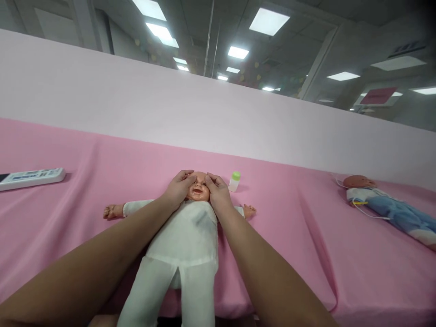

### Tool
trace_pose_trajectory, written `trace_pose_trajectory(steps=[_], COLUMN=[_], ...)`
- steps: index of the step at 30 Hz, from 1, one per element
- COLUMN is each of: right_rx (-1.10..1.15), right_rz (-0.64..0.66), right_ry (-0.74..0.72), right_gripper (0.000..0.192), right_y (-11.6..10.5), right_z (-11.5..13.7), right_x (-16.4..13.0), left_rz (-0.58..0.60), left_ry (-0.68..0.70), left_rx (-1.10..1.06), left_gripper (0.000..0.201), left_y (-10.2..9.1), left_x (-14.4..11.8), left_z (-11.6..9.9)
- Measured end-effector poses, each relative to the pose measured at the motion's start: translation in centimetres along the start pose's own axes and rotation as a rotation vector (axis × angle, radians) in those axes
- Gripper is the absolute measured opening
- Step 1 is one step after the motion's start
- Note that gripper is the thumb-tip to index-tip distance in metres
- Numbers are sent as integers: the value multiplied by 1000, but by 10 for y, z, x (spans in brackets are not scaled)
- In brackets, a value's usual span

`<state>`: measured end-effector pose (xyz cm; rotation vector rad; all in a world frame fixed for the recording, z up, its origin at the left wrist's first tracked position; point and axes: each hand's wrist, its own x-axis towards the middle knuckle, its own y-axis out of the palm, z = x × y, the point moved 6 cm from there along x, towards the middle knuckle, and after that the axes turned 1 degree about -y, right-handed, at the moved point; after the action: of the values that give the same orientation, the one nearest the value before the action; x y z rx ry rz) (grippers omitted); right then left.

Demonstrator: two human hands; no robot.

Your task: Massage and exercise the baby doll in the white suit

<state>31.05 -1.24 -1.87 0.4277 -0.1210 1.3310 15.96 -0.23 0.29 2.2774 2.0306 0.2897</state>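
Note:
A baby doll (198, 191) in white clothes lies on its back on the pink cloth, arms spread to both sides and legs toward me. My left hand (179, 187) wraps the left side of its head, thumb on the forehead near the eye. On the other side, my right hand (218, 190) cups the head in the same way, its thumb by the other eye. The doll's face shows between my two hands; its ears and the back of its head are hidden. Just right of my right hand stands a small bottle (235, 181) with a green cap.
A second doll (384, 204) in blue and white clothes lies far right, with a thin white cord around it. A white remote-like device (34, 178) rests at far left. The pink cloth (272, 236) has folds, and a white wall (218, 118) rises behind it.

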Motion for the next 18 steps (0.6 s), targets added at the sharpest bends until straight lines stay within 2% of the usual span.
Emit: trace_pose_trajectory(steps=[4,9,13,16,18], right_rx=[-32,-4,17,52,80], right_rz=[45,83,51,59,51], right_ry=[-19,18,17,106,166], right_gripper=[40,40,43,54,58], right_y=[-2,2,4,7,7], right_z=[-2,-9,-6,-5,-4], right_x=[-1,1,-2,-5,-7], left_rz=[-44,-108,-49,13,8], left_ry=[-28,-71,-139,-135,-133], left_rx=[43,95,92,28,58], left_gripper=[32,34,43,54,56], left_y=[-3,-10,-8,-5,-5], left_x=[-2,-3,-7,-10,-11], left_z=[-3,-6,-9,-12,-13])
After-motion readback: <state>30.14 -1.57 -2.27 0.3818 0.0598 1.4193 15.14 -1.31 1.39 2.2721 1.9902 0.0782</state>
